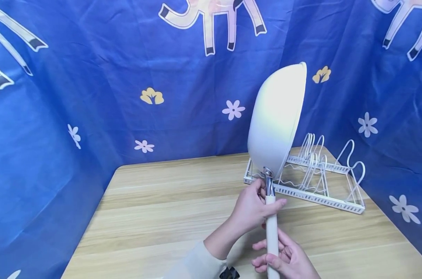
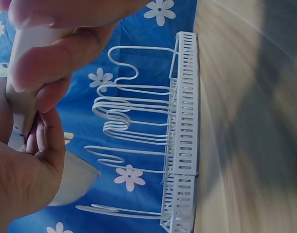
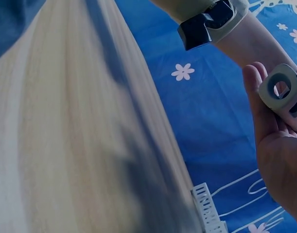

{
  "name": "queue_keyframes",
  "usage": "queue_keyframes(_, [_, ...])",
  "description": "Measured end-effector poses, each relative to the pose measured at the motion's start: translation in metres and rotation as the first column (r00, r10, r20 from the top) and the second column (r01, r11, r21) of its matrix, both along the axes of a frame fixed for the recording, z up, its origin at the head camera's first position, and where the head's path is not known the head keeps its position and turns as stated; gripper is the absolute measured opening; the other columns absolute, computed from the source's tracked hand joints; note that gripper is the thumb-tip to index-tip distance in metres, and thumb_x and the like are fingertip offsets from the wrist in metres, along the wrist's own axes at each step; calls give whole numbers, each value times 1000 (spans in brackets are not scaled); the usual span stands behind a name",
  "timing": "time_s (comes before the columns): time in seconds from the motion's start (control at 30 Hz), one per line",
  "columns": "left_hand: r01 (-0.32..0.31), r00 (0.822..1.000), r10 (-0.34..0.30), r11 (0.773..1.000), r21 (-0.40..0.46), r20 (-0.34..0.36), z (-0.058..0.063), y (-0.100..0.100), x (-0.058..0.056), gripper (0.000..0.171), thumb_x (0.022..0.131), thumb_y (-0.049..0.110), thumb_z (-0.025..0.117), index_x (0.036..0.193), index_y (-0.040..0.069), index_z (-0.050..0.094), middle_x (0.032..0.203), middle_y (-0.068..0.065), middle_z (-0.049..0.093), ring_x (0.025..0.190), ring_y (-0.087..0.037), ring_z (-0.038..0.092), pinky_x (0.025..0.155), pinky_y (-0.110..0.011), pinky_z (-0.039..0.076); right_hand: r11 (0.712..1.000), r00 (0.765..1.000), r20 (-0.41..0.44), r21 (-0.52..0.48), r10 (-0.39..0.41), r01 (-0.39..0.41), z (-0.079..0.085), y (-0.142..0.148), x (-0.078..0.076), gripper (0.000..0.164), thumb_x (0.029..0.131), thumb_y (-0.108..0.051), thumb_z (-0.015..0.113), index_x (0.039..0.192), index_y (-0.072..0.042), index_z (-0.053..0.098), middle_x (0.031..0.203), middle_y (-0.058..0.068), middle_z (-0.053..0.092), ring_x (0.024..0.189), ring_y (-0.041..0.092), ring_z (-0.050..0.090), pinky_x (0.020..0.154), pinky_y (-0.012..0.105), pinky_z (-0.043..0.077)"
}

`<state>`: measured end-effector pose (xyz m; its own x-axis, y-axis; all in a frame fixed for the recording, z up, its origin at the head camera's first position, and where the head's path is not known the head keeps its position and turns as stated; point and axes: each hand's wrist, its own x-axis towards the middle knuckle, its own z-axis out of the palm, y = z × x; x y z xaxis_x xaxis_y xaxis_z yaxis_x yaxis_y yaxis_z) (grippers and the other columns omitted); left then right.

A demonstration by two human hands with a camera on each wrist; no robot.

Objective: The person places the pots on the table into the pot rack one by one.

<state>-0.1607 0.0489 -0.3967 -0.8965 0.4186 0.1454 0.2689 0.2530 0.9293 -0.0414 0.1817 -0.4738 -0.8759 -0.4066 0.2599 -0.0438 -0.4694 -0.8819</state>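
A white wok (image 1: 275,116) is held up above the table, its bowl on edge and its rounded outside in sight. My left hand (image 1: 254,205) grips the upper handle (image 1: 272,228), just below the metal neck, with the thumb across it. Lower down, my right hand (image 1: 289,255) holds the same handle between thumb and fingers. In the right wrist view the handle's end (image 3: 284,80), with its hanging hole, lies against the right hand (image 3: 279,160). Behind the wok, a white wire dish rack (image 1: 319,197) stands on the table, partly hidden by the bowl.
The wooden table (image 1: 162,209) stretches out to the left of the hands. Blue patterned cloth (image 1: 190,124) encloses it at the back and sides. A black device (image 3: 201,31) is strapped to the left wrist.
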Motion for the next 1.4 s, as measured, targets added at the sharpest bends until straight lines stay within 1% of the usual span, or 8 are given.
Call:
queue_keyframes(0.23, [5,1000,-5,1000,-18,-1,-8,7,-6,41,76,45,85,89,21,54,73,10,53,59,-2,50,51,-20,43,997,999,19,-64,44,-43,-7,4,-3,60,101,12,37,156,-4,19,131,16,63,108,29,73,89,51,57])
queue_keyframes(0.47, [16,999,-15,999,-32,29,-17,12,-13,39,77,41,85,88,20,55,71,10,52,59,-4,49,51,-20,43,998,999,29,-60,32,-30,-15,9,-8,60,101,12,36,156,-12,25,130,15,63,108,28,73,88,51,58])
queue_keyframes(0.67, [23,994,-22,1000,-6,108,-32,16,-17,38,77,35,86,86,18,54,68,9,51,52,-6,48,43,-23,41,998,996,82,-56,42,-37,-24,12,-8,61,103,8,37,157,-17,25,130,11,65,108,27,73,88,49,58])
queue_keyframes(0.77, [24,989,-23,1000,-3,143,-39,19,-19,36,78,35,85,86,19,54,68,9,52,49,-7,48,41,-23,42,997,991,122,-59,51,-44,-28,14,-9,62,103,7,37,159,-14,18,130,10,65,108,27,73,90,49,58])
queue_keyframes(0.9, [19,991,-15,999,-27,132,-44,24,-23,35,77,37,84,86,20,55,69,10,54,54,-6,49,46,-22,42,999,990,134,-34,34,-29,-30,18,-11,64,104,5,37,159,-6,6,130,10,65,108,26,73,90,48,59])
queue_keyframes(1.07, [13,992,-9,999,-33,129,-49,29,-29,35,77,37,84,86,20,55,70,10,54,58,-6,50,50,-23,43,999,988,149,-23,35,-32,-30,22,-15,65,105,2,39,160,-7,4,131,10,64,108,25,73,92,45,59])
queue_keyframes(1.3, [18,990,-12,999,-39,144,-56,34,-36,36,77,35,85,87,18,54,72,9,54,61,-7,50,53,-23,45,998,982,180,-20,57,-54,-33,27,-19,70,106,0,37,157,-1,-10,133,9,63,111,25,71,95,45,57])
queue_keyframes(1.4, [21,989,-14,999,-44,145,-58,36,-39,37,77,36,85,88,18,54,72,8,55,61,-8,51,54,-24,46,999,980,193,-10,49,-48,-35,29,-21,70,106,-1,38,157,0,-10,134,9,63,112,25,71,95,44,58])
